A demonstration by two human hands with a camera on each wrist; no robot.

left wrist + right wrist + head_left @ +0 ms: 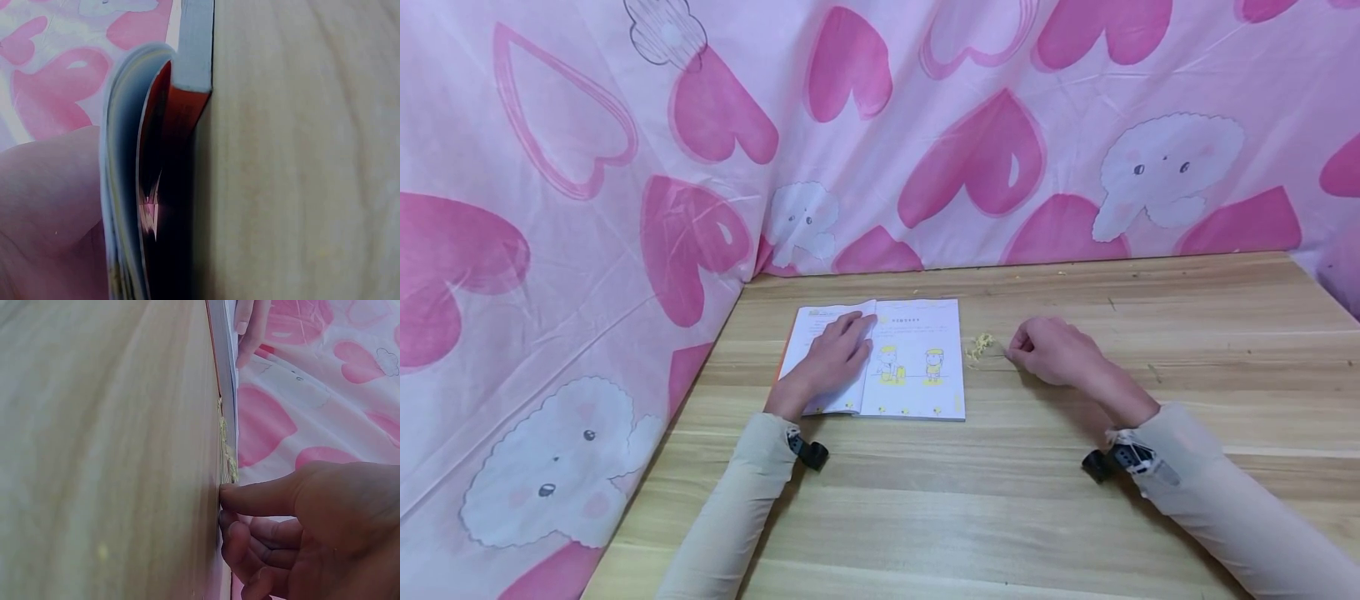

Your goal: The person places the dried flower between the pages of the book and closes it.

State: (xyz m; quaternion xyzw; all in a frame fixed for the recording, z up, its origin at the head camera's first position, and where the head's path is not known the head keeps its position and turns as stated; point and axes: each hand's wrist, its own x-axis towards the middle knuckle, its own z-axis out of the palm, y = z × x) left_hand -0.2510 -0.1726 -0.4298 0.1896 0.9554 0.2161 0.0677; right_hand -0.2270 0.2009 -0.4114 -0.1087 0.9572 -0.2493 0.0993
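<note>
An open book (917, 392) with yellow-tinted cartoon figures on its right page lies on the wooden table. My left hand (831, 354) rests on the left page with fingers spread near the fold; in the left wrist view the page edges (115, 206) curve up beside the hand (50, 194). Right of the book is a small pile of pale yellow shreds (981, 345). My right hand (1052, 350) is just right of the pile, low at the tabletop. In the right wrist view, its fingers (237, 540) are curled and the thumb is lowered beside them; nothing held is visible.
Small crumbs (1062, 272) are scattered toward the back of the wooden table (925, 500). A pink cloth (970, 150) with hearts and fluffy animal faces hangs along the back and left sides. A small dark camera (808, 454) is strapped to each wrist.
</note>
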